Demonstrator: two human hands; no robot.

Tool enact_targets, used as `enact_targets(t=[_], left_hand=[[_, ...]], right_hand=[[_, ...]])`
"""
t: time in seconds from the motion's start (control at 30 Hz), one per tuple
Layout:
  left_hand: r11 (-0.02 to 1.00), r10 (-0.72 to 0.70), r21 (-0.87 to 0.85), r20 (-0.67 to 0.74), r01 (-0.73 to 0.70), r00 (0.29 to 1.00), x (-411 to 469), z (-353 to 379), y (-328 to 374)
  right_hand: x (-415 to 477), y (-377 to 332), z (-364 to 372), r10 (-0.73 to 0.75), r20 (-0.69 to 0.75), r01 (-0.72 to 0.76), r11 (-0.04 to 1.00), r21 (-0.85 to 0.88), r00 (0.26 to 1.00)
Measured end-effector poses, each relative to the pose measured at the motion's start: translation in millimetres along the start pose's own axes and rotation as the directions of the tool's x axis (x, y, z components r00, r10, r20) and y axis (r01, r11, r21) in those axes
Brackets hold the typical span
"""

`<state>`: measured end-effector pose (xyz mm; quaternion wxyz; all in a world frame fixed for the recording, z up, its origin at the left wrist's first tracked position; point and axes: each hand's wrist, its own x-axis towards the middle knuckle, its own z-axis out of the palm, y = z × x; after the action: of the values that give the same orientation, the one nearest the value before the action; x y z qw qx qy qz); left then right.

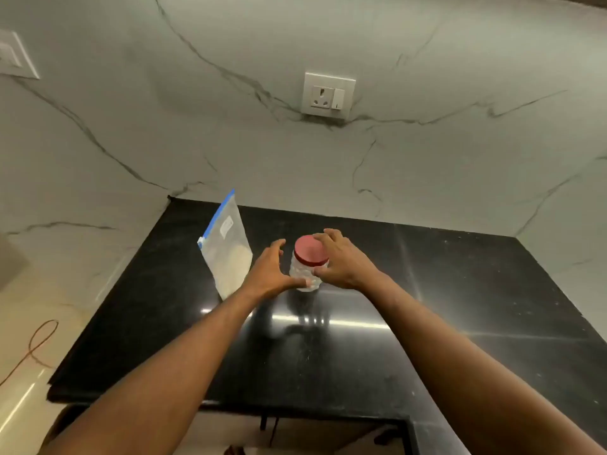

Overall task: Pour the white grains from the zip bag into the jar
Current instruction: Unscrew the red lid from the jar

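Both forearms extend forward over the worktop [460,290], bare to the frame's lower edge, converging on a jar [305,274] near the centre. The left hand [269,274] is open, palm turned inward toward the jar's left side, fingers spread and slightly curled; its thumb reaches along the jar's lower front and appears to touch it, though a firm grip cannot be confirmed. The right hand [341,257] is cupped around the red lid [310,251], fingers wrapped over its far right rim and thumb at the jar's near shoulder, in contact with lid and jar.

The jar stands upright between the two hands, lid on. Its body is clear, with a faceted or ribbed surface; whether it holds anything cannot be told. The lid is round, flat-topped and matt red.

The zip bag [226,247] stands just left of the left hand, apart from it, tilted with its top leaning back toward the wall. It is transparent plastic with a blue seal strip along the top edge and a small white label; white grains [235,267] fill its lower part.

The worktop is polished black stone with fine speckles and bright reflected streaks. The wall [164,126] behind is pale marble-patterned with grey veins, carrying a white socket plate [328,95].
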<state>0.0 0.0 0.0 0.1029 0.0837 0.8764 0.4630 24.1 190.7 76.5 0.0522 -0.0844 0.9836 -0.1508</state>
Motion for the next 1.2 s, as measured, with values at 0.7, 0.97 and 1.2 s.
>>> enact_targets(t=[0.7,0.97,1.2], left_hand=[[0.988,0.117,-0.112,0.103,-0.105,0.988,76.4,40.1,-38.6],[0.985,0.099,-0.146,0.062,-0.089,0.993,70.2,48.7,-37.5],[0.980,0.121,-0.167,0.062,-0.110,0.991,67.3,45.2,-37.1]], right_hand=[[100.0,-6.2,0.5,-0.006,0.133,0.041,0.965,-0.259,0.991],[98.7,-5.1,-4.1,0.110,0.146,-0.042,0.913,-0.406,0.983],[87.2,4.3,-9.1,-0.040,0.238,0.088,0.977,-0.196,0.971]])
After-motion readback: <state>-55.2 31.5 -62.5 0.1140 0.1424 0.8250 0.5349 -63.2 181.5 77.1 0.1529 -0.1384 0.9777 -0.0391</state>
